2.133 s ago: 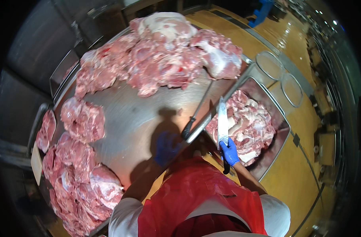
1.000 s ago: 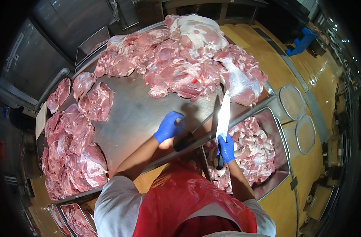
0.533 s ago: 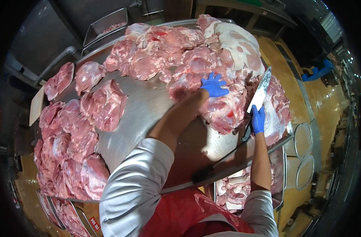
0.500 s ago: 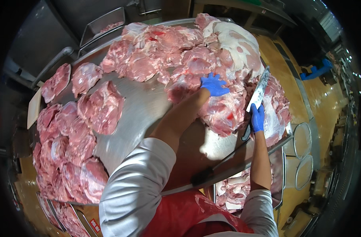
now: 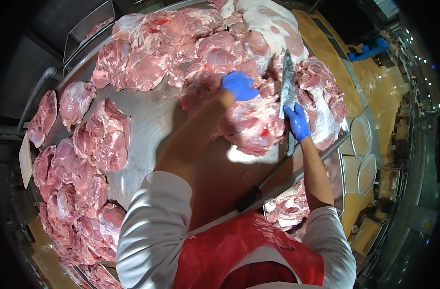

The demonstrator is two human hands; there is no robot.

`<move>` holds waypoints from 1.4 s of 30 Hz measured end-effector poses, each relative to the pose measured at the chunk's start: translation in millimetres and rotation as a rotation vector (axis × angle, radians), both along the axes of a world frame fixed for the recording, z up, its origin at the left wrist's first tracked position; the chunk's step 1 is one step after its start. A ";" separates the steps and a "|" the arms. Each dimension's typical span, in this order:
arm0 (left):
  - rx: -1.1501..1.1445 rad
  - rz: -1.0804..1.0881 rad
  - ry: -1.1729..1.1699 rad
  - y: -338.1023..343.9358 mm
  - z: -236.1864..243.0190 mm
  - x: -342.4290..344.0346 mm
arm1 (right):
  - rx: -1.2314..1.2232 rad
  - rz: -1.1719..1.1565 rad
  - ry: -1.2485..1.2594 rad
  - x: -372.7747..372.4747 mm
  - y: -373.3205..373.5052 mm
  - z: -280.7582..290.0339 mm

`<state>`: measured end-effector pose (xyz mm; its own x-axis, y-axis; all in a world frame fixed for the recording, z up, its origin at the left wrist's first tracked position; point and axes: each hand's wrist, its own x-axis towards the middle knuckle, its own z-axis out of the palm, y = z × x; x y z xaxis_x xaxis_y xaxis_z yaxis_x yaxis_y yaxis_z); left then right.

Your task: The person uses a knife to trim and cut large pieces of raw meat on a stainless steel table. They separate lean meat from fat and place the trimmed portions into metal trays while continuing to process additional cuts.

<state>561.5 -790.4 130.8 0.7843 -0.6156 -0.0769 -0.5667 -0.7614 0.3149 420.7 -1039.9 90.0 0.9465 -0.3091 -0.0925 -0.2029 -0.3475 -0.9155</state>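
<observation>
Left hand (image 5: 239, 85) now further onto meat (image 5: 251, 123), right hand's (image 5: 297, 121) knife (image 5: 287, 86) seemingly upright.

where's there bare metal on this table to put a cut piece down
Bare steel table runs down the middle, between the left meat pile and the person's left forearm. A smaller patch lies at the near edge by the sharpening steel. The far side is crowded with meat, where the left hand and knife work.
</observation>
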 end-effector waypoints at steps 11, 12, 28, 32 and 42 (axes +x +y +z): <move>-0.320 0.044 -0.166 156.6 -1.1 -162.9 | 0.005 0.126 -0.148 -156.5 183.3 -12.6; -0.367 0.048 -0.288 171.9 1.3 -191.3 | -0.019 0.190 -0.135 -165.9 181.7 -15.3; -2.011 1.210 0.625 291.4 -62.7 -462.4 | -0.294 0.976 -0.390 -71.7 288.1 29.5; -1.834 1.272 0.548 290.6 -58.5 -426.0 | 0.041 0.954 -0.110 -21.0 332.2 2.0; -0.388 0.812 -0.086 243.6 58.1 -318.2 | 0.487 0.582 0.052 -37.9 331.9 -32.2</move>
